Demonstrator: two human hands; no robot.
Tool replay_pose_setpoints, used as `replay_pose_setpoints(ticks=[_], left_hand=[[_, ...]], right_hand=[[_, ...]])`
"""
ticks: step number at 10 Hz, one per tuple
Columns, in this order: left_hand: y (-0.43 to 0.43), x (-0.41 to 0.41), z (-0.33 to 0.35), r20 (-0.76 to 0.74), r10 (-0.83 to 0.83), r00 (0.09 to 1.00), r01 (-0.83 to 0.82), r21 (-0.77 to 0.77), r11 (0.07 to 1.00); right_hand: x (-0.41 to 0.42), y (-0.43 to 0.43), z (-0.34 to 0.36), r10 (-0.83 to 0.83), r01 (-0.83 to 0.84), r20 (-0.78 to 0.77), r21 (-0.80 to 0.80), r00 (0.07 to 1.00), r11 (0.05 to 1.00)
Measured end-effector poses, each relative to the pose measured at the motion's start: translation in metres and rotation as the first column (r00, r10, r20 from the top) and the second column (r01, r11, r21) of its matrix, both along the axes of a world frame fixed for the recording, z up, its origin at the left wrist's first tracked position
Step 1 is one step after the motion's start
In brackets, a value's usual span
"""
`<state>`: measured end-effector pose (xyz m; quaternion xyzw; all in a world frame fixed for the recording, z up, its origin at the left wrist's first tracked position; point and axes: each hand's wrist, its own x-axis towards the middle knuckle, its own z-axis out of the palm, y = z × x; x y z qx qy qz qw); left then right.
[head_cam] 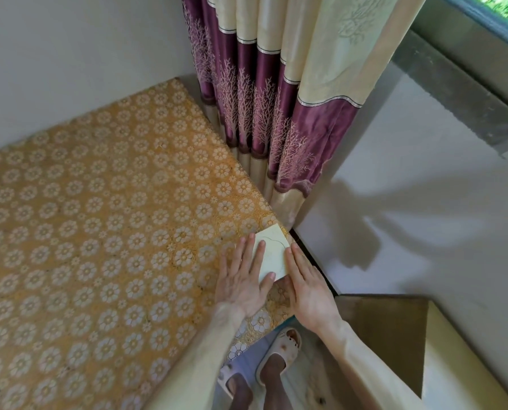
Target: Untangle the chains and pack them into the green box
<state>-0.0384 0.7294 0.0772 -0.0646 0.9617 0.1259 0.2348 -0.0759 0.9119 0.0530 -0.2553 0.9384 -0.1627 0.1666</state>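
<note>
A small pale green box [273, 252] lies flat at the right corner of the table [99, 232], which wears a yellow flowered cloth. A thin curved line, perhaps a fine chain [272, 241], shows on the box's top. My left hand [245, 279] lies flat with spread fingers, its fingertips and thumb resting on the box's left side. My right hand [309, 288] lies flat along the box's right edge, fingers straight. Neither hand grips anything.
A purple and cream curtain [276, 99] hangs just behind the table corner. Grey floor [409, 202] lies to the right. A brown and cream seat [394, 335] stands at lower right. My sandalled feet [276, 359] are below the table edge.
</note>
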Motion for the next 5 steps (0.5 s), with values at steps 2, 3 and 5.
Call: replay_pose_setpoints(ticks=[2, 3, 5], left_hand=[[0.018, -0.008, 0.004, 0.042, 0.060, 0.997, -0.060, -0.008, 0.998], [0.017, -0.010, 0.006, 0.048, 0.048, 0.998, -0.046, -0.032, 0.998], [0.013, -0.008, 0.005, 0.046, 0.038, 0.998, -0.036, -0.039, 0.999]], right_hand=[[-0.015, 0.004, -0.001, 0.059, -0.059, 0.011, 0.011, 0.998, 0.998], [-0.020, 0.006, 0.012, 0.074, -0.076, 0.040, 0.043, 0.996, 0.996], [-0.045, 0.002, 0.083, -0.064, 0.066, 0.017, -0.167, 0.998, 0.984]])
